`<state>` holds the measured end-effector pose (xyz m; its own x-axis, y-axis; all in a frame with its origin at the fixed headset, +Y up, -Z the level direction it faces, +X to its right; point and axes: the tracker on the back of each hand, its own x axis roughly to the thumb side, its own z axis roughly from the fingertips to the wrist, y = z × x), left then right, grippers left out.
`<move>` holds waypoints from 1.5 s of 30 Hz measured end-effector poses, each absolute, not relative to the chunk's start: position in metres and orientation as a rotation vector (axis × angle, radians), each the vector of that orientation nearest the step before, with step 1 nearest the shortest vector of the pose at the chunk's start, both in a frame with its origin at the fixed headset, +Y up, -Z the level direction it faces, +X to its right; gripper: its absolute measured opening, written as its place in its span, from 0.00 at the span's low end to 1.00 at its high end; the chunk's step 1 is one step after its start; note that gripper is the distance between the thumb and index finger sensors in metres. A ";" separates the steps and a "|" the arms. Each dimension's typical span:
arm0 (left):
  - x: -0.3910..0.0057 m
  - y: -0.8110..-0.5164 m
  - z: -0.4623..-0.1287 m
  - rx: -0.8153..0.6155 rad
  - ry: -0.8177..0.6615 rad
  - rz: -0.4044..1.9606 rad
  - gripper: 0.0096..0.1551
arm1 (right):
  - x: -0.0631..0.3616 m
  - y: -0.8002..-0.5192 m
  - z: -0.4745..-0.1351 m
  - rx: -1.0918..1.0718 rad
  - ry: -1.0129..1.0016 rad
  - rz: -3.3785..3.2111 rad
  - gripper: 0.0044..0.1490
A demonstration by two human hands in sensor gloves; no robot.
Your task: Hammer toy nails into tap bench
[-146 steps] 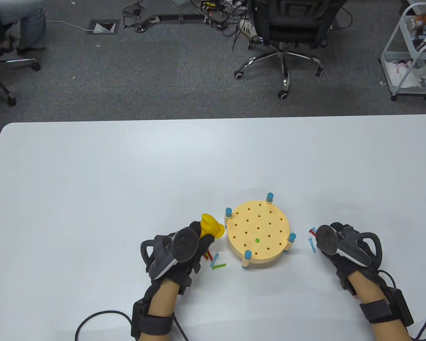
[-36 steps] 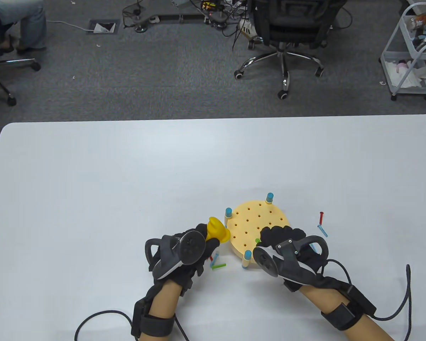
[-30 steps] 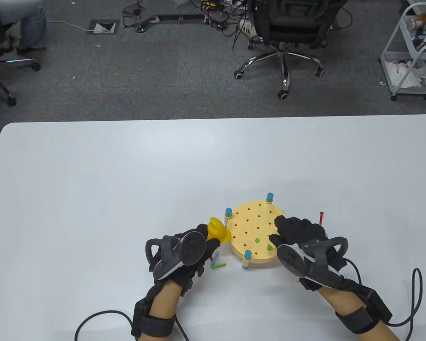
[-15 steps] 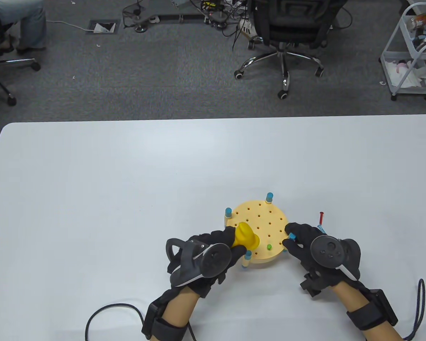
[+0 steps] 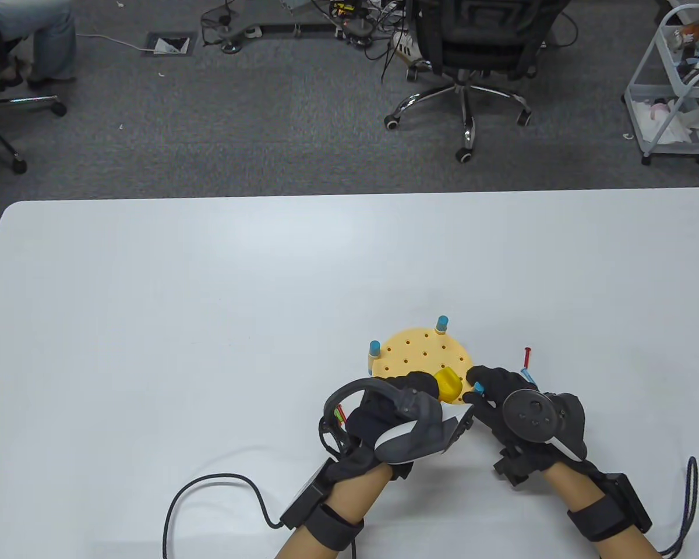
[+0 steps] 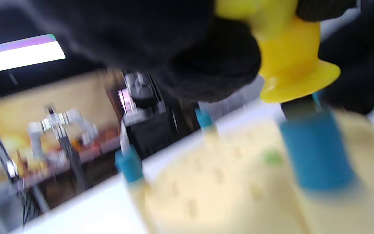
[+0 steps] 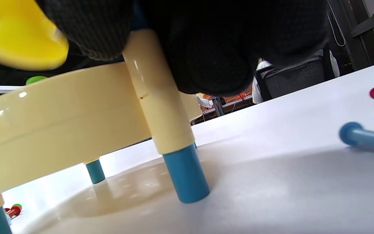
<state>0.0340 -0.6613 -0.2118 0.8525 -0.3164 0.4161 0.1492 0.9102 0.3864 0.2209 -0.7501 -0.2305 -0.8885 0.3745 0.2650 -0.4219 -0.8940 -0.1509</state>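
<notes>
Office or lab: swivel chair (image 5: 463, 52), carpet (image 5: 239, 128), floor cables (image 5: 355, 23).

Bright, even light; blurred left wrist view.

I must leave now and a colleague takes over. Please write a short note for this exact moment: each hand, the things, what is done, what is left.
Left hand: grips the yellow hammer, its head over the near right part of the bench.
Right hand: fingers grip the bench's near right post, steadying it.
Done: cannot confirm; hands cover the near part of the bench, and only one green nail shows, standing proud.
Left: a red nail and a blue nail right of the bench, more nails by the left hand.
</notes>
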 end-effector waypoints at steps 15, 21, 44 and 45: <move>0.042 -0.665 -0.211 0.347 -0.515 -0.320 0.36 | 0.218 -0.750 -0.230 0.316 -0.304 2.717 0.34; 0.057 -0.663 -0.211 0.322 -0.501 -0.463 0.36 | 0.217 -0.750 -0.229 0.316 -0.310 2.734 0.34; -0.108 -0.713 -0.250 0.148 -0.117 0.409 0.37 | 0.308 -0.756 -0.313 -0.480 0.051 2.859 0.32; -0.108 -0.713 -0.250 0.148 -0.118 0.395 0.37 | 0.303 -0.757 -0.320 -0.511 0.088 2.884 0.32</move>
